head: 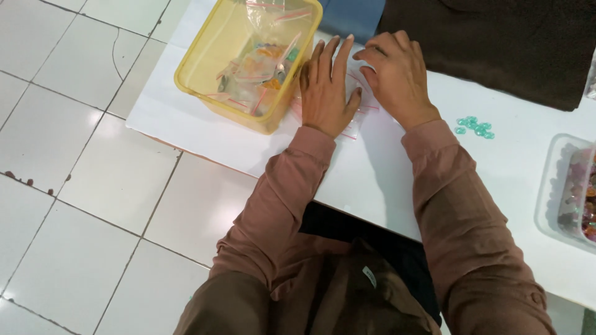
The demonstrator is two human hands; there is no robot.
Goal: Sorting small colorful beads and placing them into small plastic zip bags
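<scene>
clear zip bag (359, 102) | red seal lines | flat on white table | pressed beneath both hands

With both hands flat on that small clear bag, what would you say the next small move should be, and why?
Probably lift the clear bag into the yellow tub: the left hand and right hand press it flat, and similar bags already lie there.

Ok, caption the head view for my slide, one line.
Left hand and right hand press a clear zip bag flat on a white table, beside a yellow tub of filled bags.
</scene>
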